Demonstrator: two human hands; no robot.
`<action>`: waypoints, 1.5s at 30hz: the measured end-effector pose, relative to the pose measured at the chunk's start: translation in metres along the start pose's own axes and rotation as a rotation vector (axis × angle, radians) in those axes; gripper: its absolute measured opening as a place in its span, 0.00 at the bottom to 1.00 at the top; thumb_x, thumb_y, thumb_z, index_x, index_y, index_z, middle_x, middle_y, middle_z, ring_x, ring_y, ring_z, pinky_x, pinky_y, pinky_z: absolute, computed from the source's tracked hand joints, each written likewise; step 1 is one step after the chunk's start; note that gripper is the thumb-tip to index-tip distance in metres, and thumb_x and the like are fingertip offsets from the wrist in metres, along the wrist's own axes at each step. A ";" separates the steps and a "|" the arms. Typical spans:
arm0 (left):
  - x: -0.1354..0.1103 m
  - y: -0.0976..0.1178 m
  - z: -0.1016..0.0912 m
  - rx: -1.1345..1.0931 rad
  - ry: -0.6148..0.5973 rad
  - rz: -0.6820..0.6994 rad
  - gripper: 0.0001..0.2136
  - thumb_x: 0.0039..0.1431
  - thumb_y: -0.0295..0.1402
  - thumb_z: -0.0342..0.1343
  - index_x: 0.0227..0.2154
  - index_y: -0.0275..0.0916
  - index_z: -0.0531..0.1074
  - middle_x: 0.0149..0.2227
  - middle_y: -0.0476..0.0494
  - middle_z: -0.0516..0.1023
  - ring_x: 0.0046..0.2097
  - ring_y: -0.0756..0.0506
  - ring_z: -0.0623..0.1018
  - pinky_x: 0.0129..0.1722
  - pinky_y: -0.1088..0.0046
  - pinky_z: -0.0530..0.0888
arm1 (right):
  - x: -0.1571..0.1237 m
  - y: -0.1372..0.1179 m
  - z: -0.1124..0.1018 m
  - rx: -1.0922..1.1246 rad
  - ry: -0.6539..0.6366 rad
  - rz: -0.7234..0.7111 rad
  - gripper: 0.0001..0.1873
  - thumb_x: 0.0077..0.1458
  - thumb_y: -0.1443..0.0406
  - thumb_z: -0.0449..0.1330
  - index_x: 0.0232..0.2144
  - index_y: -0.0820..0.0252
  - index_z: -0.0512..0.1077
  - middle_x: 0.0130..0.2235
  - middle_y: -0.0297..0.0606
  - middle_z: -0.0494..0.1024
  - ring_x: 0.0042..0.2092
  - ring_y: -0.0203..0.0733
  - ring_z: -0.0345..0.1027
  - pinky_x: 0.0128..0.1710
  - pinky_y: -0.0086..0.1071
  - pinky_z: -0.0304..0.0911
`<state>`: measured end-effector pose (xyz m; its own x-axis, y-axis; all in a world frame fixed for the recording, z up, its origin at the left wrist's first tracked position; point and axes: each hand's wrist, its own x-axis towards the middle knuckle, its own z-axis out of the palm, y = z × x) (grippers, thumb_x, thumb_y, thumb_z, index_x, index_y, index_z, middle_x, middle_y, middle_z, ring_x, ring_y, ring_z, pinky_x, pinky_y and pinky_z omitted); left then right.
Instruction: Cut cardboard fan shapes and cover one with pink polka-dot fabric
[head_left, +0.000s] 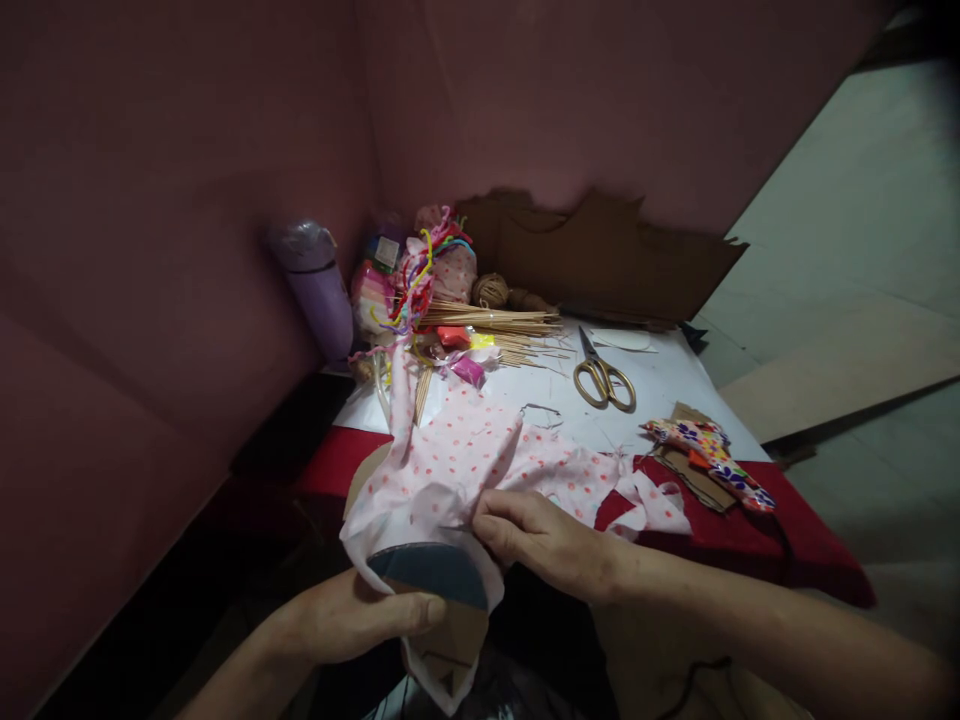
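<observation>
My left hand grips a rounded cardboard piece near the front edge of the table, its thumb lying across the face. The upper part of that piece is dark blue, the lower part brown. Pale pink fabric with red dots wraps round its rim and spreads onto the table behind. At the right side of the piece, my right hand pinches a fold of this fabric between thumb and fingers. The fingers of my left hand are hidden behind the cardboard.
Gold-handled scissors lie on the white table sheet. A flower-patterned glue gun rests on cardboard scraps at the right. Behind are wooden sticks, twine, colourful pipe cleaners and a purple bottle.
</observation>
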<state>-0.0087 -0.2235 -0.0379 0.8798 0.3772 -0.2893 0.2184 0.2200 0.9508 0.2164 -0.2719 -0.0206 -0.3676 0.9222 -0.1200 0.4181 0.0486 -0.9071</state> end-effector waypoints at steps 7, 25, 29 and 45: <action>0.002 -0.001 -0.001 0.007 -0.048 0.029 0.13 0.56 0.38 0.54 0.40 0.37 0.75 0.37 0.44 0.76 0.39 0.45 0.72 0.42 0.68 0.71 | -0.001 -0.011 -0.005 -0.186 0.019 -0.043 0.16 0.62 0.56 0.48 0.28 0.61 0.64 0.27 0.32 0.67 0.30 0.33 0.59 0.29 0.27 0.52; 0.002 -0.005 -0.001 0.019 -0.047 0.023 0.13 0.57 0.38 0.55 0.41 0.38 0.74 0.36 0.45 0.75 0.39 0.46 0.71 0.42 0.69 0.70 | 0.004 -0.008 -0.001 0.058 -0.027 0.007 0.21 0.61 0.51 0.47 0.26 0.61 0.62 0.25 0.31 0.62 0.27 0.32 0.55 0.25 0.26 0.50; 0.001 -0.003 -0.001 0.034 -0.046 0.007 0.13 0.57 0.38 0.55 0.41 0.38 0.74 0.37 0.45 0.75 0.41 0.46 0.71 0.43 0.68 0.70 | 0.004 -0.001 0.005 0.150 -0.007 0.044 0.22 0.60 0.50 0.47 0.24 0.60 0.59 0.23 0.30 0.60 0.25 0.31 0.53 0.24 0.26 0.49; 0.001 -0.005 -0.004 0.056 -0.045 -0.024 0.12 0.55 0.39 0.55 0.38 0.37 0.73 0.35 0.47 0.73 0.37 0.48 0.70 0.39 0.72 0.70 | 0.004 -0.008 -0.002 -0.034 -0.037 -0.043 0.19 0.62 0.54 0.45 0.25 0.61 0.61 0.26 0.31 0.62 0.28 0.32 0.55 0.27 0.27 0.51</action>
<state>-0.0109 -0.2204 -0.0431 0.8920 0.3313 -0.3077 0.2615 0.1771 0.9488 0.2133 -0.2676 -0.0134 -0.4164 0.9041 -0.0964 0.4289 0.1018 -0.8976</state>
